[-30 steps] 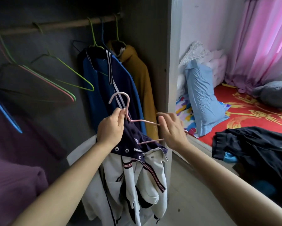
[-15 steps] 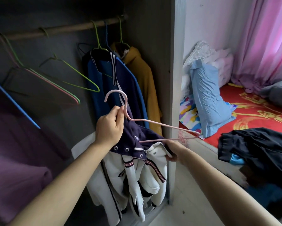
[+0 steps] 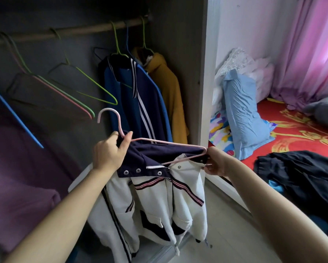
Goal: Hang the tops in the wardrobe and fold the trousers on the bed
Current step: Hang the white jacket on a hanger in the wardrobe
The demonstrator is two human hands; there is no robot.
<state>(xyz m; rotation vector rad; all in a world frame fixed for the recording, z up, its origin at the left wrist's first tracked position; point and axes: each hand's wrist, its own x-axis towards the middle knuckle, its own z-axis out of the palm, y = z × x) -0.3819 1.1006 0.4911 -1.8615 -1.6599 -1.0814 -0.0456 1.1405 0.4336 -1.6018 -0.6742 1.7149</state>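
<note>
A white jacket (image 3: 155, 202) with a navy collar and striped trim hangs from a pink wire hanger (image 3: 110, 118) held in front of the open wardrobe. My left hand (image 3: 110, 150) grips the hanger's neck together with the navy collar. My right hand (image 3: 216, 162) pinches the jacket's right shoulder at the hanger's right tip. The wooden rail (image 3: 68, 32) runs across the top of the wardrobe. Dark trousers (image 3: 299, 175) lie in a heap on the red bed (image 3: 299, 137) at the right.
A blue-and-navy jacket (image 3: 140, 99) and a mustard top (image 3: 168, 95) hang at the rail's right end. Several bare wire hangers (image 3: 68, 88) hang to their left. Purple fabric (image 3: 17, 168) fills the lower left. A blue pillow (image 3: 242, 114) leans behind the wardrobe's side panel (image 3: 205, 73).
My right hand slid down the hanger's arm to its right tip and pulled the jacket's shoulder out over it. The collar now lies spread along the hanger.
</note>
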